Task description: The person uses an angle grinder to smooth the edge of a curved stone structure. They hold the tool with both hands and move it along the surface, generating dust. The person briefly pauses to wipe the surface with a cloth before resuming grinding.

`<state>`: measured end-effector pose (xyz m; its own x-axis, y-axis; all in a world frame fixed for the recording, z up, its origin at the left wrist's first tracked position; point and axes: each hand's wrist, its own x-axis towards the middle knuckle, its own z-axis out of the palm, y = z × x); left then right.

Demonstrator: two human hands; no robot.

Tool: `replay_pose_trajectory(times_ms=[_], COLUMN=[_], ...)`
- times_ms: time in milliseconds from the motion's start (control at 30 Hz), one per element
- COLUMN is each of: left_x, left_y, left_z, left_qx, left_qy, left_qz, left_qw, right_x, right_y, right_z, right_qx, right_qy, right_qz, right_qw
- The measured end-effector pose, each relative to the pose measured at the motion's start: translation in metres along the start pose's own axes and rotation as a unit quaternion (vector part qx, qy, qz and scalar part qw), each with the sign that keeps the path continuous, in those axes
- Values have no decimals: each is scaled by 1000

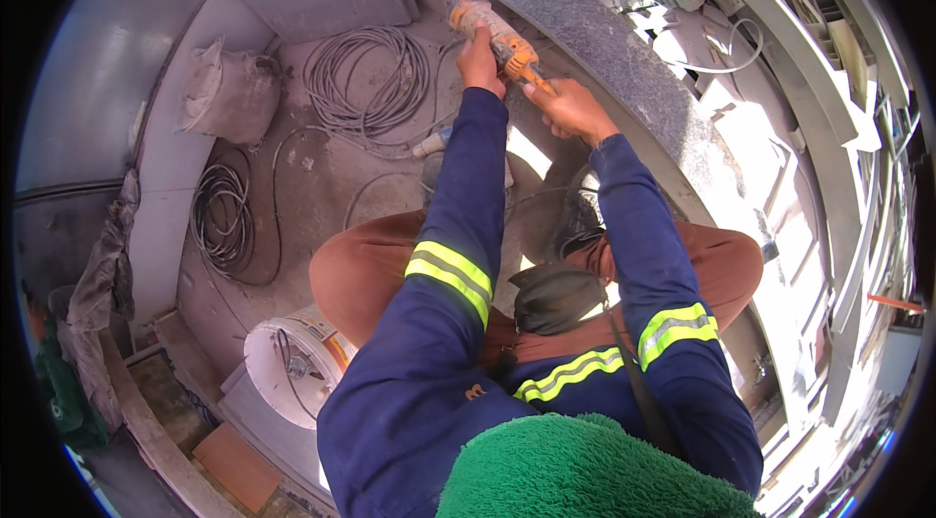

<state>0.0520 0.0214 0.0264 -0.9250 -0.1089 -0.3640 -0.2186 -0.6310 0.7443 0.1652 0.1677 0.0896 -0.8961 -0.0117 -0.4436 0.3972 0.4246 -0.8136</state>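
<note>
One head-worn fisheye (the left) looks down over both hands.

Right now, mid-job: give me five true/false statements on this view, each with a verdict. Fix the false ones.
1. The left hand and right hand both hold the orange power tool. True.
2. The white bucket is on the right side of the view. False: the white bucket is on the left.
3. The larger cable coil lies on the floor. True.
4. The blue sleeves have plain red bands. False: the blue sleeves carry yellow-and-silver bands.
5. The left hand is nearer the tool's far end than the right hand. True.
</note>
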Motion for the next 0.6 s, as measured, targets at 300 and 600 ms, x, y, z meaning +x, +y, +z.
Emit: replay_pose_trajectory(times_ms=[300, 600], left_x=[-13, -42], left_y=[5, -6], left_z=[1, -3], left_qx=[26, 11], left_qy=[3, -21], left_qz=[-13, -4], left_qw=[1000, 1000], right_x=[-4, -32], right_y=[5, 22], right_z=[-3, -4], right_qx=[-20, 5], right_qy=[-14, -1], right_qz=[0, -7], right_qw=[1000, 1000])
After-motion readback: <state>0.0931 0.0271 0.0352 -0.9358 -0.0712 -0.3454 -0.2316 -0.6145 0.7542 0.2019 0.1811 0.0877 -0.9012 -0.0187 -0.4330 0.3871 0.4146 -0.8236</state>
